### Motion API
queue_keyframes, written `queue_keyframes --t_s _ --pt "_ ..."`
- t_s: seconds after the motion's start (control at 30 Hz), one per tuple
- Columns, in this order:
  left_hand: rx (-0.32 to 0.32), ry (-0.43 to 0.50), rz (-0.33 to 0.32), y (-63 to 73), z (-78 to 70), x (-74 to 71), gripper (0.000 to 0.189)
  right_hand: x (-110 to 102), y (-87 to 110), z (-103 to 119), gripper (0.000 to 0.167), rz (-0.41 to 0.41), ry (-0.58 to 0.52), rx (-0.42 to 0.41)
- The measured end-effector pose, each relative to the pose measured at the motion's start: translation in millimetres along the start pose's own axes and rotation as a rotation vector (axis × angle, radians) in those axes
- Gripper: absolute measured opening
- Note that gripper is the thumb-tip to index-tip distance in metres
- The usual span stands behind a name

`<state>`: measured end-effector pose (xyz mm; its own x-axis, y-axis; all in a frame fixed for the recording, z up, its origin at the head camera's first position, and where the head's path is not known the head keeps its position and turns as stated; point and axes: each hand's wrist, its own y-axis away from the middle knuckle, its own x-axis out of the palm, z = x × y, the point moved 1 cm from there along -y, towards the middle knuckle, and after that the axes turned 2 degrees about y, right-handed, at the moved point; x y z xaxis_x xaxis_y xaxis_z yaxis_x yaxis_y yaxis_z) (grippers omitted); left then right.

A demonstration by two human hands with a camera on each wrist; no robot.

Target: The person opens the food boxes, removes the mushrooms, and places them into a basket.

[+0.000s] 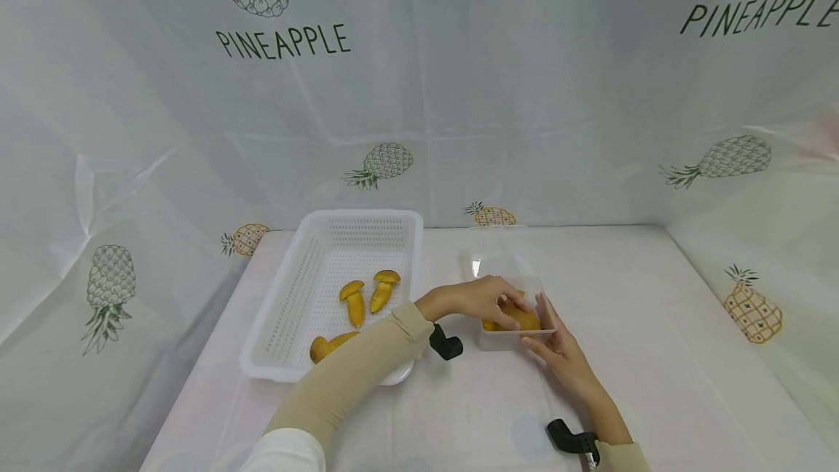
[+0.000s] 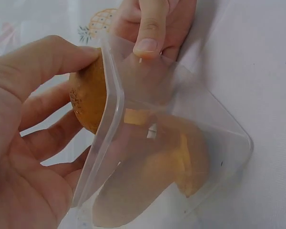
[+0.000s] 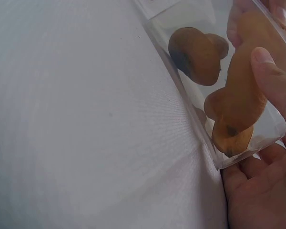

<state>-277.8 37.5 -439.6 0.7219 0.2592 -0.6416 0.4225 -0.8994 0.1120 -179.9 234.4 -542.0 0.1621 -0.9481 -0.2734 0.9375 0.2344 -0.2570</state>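
A clear plastic box (image 1: 501, 341) with its lid open at the back stands on the table and holds several yellow-brown mushrooms (image 3: 196, 56). My left hand (image 1: 488, 300) reaches over the box. Its thumb and fingers grip a mushroom (image 2: 89, 95) at the box's rim, as the left wrist view shows. My right hand (image 1: 565, 357) holds the box at its near right corner. The right thumb (image 3: 267, 71) lies on one wall and the fingers are round the adjoining side. Part of the gripped mushroom is hidden behind the box wall.
To the left stands a white perforated basket (image 1: 274, 326) with several mushrooms (image 1: 383, 291) in it; my left forearm (image 1: 357, 370) crosses its near right corner. A pineapple-print sheet (image 1: 524, 93) hangs behind the table (image 1: 655, 312).
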Motion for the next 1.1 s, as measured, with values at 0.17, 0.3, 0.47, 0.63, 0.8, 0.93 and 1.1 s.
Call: queue_keyframes --t_s 0.17,0.3,0.47,0.63,0.8,0.93,1.1 --pt "-0.011 0.037 -0.022 3.0 0.7 -2.8 0.034 1 -0.4 1 0.088 -0.001 0.015 0.003" --pt "0.012 0.056 -0.044 6.0 -0.3 -8.7 0.033 1 -0.3 1 0.088 0.001 0.027 0.007" --pt "0.008 0.133 -0.094 11.7 -2.4 -18.3 0.033 0 0.6 2 0.087 0.01 0.018 0.017" --pt "0.002 0.196 -0.133 16.6 -0.6 -24.1 0.034 0 0.7 1 0.087 0.007 0.012 0.03" --pt "0.024 0.223 -0.194 23.0 -0.6 -28.4 0.035 1 0.4 0 0.088 0.0 0.015 0.053" --pt "0.028 0.249 -0.223 31.5 -2.2 -31.7 0.036 2 -0.5 1 0.087 -0.001 0.03 0.046" --pt "0.046 0.267 -0.258 45.9 -5.9 -38.0 0.036 2 -1.1 5 0.086 -0.009 0.036 0.016"
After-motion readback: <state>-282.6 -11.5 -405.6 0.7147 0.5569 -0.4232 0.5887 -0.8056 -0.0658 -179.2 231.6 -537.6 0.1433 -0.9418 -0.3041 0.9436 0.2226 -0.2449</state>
